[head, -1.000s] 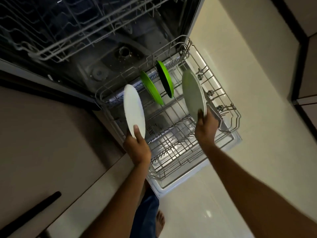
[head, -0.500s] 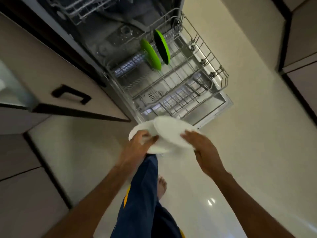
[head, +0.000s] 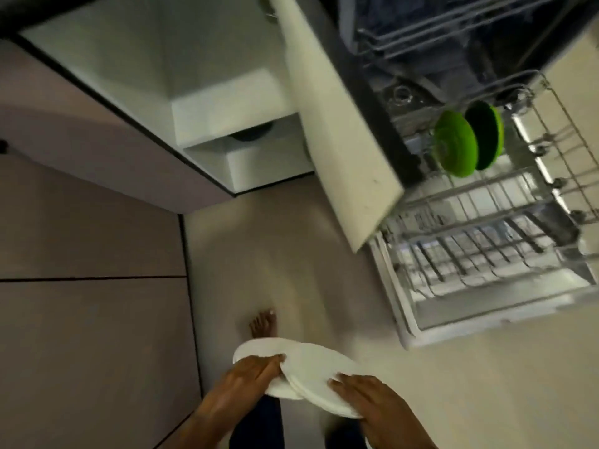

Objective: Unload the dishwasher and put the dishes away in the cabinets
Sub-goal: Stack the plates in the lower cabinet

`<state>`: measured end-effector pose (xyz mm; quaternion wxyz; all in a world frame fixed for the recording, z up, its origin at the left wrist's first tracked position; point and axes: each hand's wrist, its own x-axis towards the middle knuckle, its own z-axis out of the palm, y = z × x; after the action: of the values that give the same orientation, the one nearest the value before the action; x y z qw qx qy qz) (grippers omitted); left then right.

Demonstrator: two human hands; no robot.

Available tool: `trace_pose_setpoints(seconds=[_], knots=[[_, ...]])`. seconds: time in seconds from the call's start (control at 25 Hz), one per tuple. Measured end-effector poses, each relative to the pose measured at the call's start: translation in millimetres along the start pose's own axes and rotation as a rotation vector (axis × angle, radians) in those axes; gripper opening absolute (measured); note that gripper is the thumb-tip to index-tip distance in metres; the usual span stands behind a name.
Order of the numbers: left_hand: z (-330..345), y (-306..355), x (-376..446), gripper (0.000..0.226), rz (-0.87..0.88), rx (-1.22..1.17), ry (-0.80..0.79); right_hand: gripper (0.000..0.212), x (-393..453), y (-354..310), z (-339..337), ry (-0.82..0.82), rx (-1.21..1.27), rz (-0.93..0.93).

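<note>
Both hands grasp the two white plates [head: 311,377], overlapped low before us: left hand [head: 249,374] pinches one rim, right hand [head: 372,400] the other; we should square the stack before the cabinet; two green plates [head: 466,140] await in the lower rack [head: 486,254].

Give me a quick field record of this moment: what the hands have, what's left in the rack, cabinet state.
left hand: left hand grips the lower white plate at its rim
right hand: right hand grips the upper white plate
plates in hand: two, overlapping, the upper one resting on the lower
lower rack: lower rack pulled out, holding two green plates standing on edge
upper rack: blurred, contents unclear
cabinet: cabinet door open beside the dishwasher
floor: a bare foot beyond the plates
</note>
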<state>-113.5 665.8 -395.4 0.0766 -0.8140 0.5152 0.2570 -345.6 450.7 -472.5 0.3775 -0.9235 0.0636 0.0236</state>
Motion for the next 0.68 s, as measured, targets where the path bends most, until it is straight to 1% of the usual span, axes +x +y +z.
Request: trace_pose_setpoints(seconds=[0.04, 0.12, 0.16, 0.24, 0.32, 0.4, 0.48, 0.56, 0.6, 0.68], knots=[[-13.0, -26.2, 8.9, 0.056, 0.078, -0.006, 0.008, 0.089, 33.7, -5.1, -10.8, -0.029, -0.008, 0.044], [-40.3, -86.8, 39.7, 0.047, 0.168, 0.022, 0.227, 0.106, 110.5, -12.0, -15.8, 0.015, 0.002, 0.076], [-62.1, -113.0, 56.8, 0.043, 0.156, 0.068, 0.32, 0.108, 154.1, -18.9, -18.8, 0.048, 0.02, 0.078], [-103.5, -164.4, 93.1, 0.041, 0.162, 0.142, 0.46, 0.097, 235.0, -26.7, -36.4, 0.161, 0.045, 0.07], [-159.5, -208.4, 133.5, 0.045, 0.157, 0.242, 0.601, 0.081, 313.8, -33.6, -65.0, 0.33, 0.03, 0.099], [-201.9, -249.0, 172.1, 0.051, 0.118, 0.3, 0.72, 0.074, 383.3, -42.0, -88.9, 0.517, 0.053, 0.121], [-216.1, -284.9, 207.2, 0.058, 0.065, 0.27, 0.827, 0.064, 438.2, -50.1, -107.7, 0.62, 0.139, 0.121], [-217.8, -312.9, 242.5, 0.065, -0.045, 0.192, 0.881, 0.053, 486.5, -48.9, -120.3, 0.678, 0.152, 0.07], [-218.4, -322.6, 260.2, 0.067, -0.11, 0.139, 0.863, 0.052, 510.8, -46.0, -123.3, 0.714, 0.075, 0.031], [-213.5, -341.1, 297.2, 0.064, -0.229, 0.061, 0.798, 0.061, 557.3, -31.0, -118.1, 0.71, -0.065, 0.019]])
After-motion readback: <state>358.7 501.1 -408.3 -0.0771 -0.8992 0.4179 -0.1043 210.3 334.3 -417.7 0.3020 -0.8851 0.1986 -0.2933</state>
